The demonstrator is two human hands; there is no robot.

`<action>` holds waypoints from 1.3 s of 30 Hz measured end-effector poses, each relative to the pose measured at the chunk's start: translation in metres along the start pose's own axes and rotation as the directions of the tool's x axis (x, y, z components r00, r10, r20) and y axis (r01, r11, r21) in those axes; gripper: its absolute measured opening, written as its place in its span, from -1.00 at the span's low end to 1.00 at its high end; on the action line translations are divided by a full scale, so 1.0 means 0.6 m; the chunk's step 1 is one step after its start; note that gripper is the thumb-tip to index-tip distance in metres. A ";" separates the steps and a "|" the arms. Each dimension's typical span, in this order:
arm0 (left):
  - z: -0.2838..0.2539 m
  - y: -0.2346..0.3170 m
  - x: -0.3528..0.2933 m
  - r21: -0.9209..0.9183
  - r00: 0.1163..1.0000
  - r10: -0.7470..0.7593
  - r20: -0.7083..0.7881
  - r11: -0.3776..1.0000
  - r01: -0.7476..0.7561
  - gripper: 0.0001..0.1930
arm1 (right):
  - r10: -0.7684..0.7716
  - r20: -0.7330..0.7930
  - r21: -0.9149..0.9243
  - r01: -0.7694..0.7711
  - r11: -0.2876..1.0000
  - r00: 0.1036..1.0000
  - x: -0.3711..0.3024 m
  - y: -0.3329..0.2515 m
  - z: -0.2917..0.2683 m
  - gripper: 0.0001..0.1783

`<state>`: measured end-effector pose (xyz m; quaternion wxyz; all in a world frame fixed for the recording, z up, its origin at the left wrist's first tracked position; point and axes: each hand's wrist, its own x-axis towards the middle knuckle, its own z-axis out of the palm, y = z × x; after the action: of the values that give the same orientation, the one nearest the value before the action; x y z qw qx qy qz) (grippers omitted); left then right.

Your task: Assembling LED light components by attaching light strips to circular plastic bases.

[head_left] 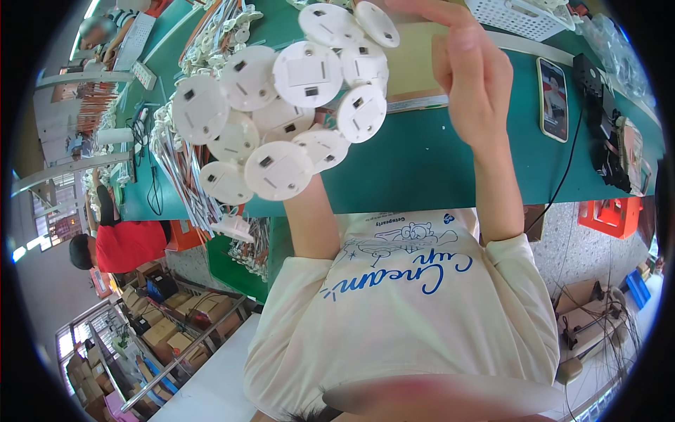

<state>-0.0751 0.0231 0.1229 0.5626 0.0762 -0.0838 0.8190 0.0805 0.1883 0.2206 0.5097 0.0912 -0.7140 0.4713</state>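
A bunch of white round plastic cases (307, 74) is held up in front of me, above the table. Each case carries a rectangular panel and a small black switch. My left forearm runs up behind the bunch; of my left hand (325, 117), only a bit of skin shows between the cases, which seem gripped in it. To the right of the bunch, my right hand (478, 81) is raised with its index finger stretched toward the uppermost case (377, 24). Its other fingers are loosely bent, and no object shows in it. Whether the fingertip touches the case cannot be told.
The green table (415, 162) bears a yellowish pad (415, 67), a phone (553, 98), a black cable and a white basket (517, 20). More white cases with wire strips (186, 169) are heaped left. A green crate (235, 267) stands below. A person in red (130, 246) is at left.
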 end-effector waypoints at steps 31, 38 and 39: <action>0.008 0.049 -0.024 0.144 0.983 0.153 -0.098 0.980 -0.138 -0.42 | -0.254 0.204 -0.089 0.276 0.957 0.946 -0.083 -0.019 0.049 -0.51; 0.017 0.055 0.013 0.115 0.989 0.147 -0.026 0.983 -0.143 -0.43 | -0.052 0.330 -0.135 0.101 0.986 0.943 -0.099 -0.011 0.063 -0.64; 0.025 0.055 0.012 0.113 0.989 0.145 -0.014 0.983 -0.142 -0.43 | -0.065 0.329 -0.151 0.121 0.981 0.942 -0.098 -0.011 0.063 -0.64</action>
<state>-0.1082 0.0144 0.1376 0.4979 0.0921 -0.0370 0.8615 0.0876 0.1353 0.1754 0.4136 0.1573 -0.8200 0.3631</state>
